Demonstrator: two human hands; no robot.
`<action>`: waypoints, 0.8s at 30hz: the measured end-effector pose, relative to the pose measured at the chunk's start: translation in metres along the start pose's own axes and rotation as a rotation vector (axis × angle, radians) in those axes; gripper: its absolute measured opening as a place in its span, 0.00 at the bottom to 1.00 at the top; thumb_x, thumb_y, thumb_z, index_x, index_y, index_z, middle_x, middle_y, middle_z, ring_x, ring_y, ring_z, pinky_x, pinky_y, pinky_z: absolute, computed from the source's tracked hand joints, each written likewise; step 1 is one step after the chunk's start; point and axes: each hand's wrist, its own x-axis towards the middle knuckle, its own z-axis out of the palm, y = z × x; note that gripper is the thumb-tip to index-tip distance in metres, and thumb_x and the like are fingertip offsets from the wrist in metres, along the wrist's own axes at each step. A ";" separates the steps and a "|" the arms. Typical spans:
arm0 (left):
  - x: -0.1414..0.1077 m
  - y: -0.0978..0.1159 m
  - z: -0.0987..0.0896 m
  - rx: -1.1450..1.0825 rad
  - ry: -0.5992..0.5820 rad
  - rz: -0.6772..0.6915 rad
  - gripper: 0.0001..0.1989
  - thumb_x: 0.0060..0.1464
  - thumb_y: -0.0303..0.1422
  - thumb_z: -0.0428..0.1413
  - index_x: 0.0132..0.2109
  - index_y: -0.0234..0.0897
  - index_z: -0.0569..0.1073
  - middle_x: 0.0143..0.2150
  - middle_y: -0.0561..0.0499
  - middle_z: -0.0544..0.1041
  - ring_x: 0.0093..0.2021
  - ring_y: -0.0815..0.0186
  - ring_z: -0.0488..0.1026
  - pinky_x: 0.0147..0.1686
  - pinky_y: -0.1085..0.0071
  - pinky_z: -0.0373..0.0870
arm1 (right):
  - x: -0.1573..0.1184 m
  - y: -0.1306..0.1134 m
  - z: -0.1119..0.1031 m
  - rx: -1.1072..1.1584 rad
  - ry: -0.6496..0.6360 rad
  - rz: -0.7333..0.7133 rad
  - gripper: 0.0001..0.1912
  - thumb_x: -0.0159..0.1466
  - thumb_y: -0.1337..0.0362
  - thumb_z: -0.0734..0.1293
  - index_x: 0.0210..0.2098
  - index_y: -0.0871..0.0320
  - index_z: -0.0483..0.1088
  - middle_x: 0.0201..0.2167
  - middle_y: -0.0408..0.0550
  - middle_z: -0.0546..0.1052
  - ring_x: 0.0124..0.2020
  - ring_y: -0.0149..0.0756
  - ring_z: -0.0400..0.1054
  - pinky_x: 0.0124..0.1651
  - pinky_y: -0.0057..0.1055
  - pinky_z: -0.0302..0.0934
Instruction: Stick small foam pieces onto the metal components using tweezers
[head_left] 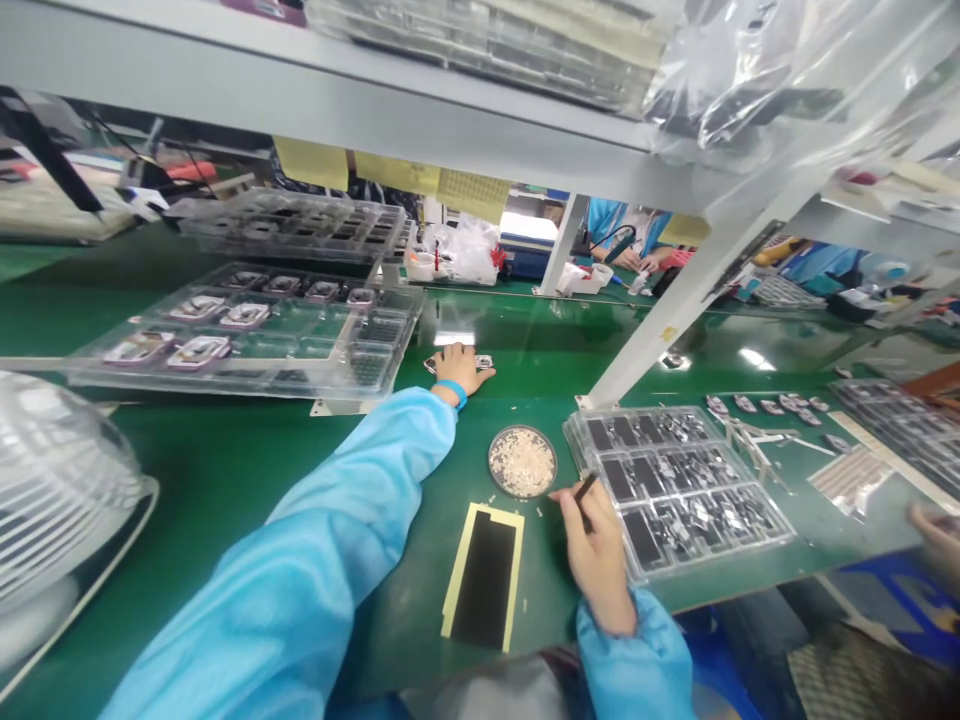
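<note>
My left hand (459, 370) reaches far forward over the bench, fingers and thumb spread across small metal-framed parts (484, 361) that stick out on both sides of it. Its fingertips are partly hidden, and I see no firm grip. Nearer me, my right hand (598, 550) is closed around a slim dark tool (585, 488), whose kind I cannot make out. Just beyond that hand lies a round dish (491, 462) filled with small cream-coloured pieces. Left of the hand, a black rectangular pad (484, 580) edged with yellow tape lies on the green bench (405, 620).
Right of my right hand sits a clear compartment tray (750, 545) of small metal parts. A larger clear tray (300, 375) with pink-rimmed parts is at left, near a white fan (60, 490). A slanted post (675, 300) supports the overhead shelf (420, 130). Another person's hand (937, 530) shows at right.
</note>
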 end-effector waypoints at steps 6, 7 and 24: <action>-0.025 0.014 -0.011 -0.411 -0.198 -0.003 0.19 0.55 0.42 0.64 0.45 0.32 0.71 0.47 0.37 0.77 0.50 0.53 0.73 0.50 0.58 0.67 | -0.005 0.007 0.003 0.304 -0.071 0.245 0.16 0.68 0.51 0.66 0.38 0.59 0.73 0.25 0.45 0.76 0.25 0.35 0.72 0.30 0.31 0.68; -0.038 0.014 -0.016 -0.483 -0.247 -0.004 0.20 0.56 0.43 0.63 0.46 0.32 0.71 0.45 0.39 0.78 0.47 0.55 0.75 0.46 0.60 0.70 | -0.006 0.003 0.005 0.362 -0.103 0.248 0.16 0.67 0.51 0.68 0.39 0.59 0.72 0.25 0.44 0.76 0.26 0.35 0.72 0.31 0.31 0.69; -0.201 -0.008 -0.037 -0.452 -0.562 0.054 0.12 0.58 0.32 0.54 0.47 0.38 0.78 0.29 0.53 0.78 0.27 0.66 0.72 0.27 0.73 0.64 | -0.007 -0.017 0.044 0.295 -0.179 0.213 0.09 0.65 0.59 0.70 0.40 0.58 0.74 0.39 0.50 0.80 0.38 0.39 0.78 0.43 0.34 0.74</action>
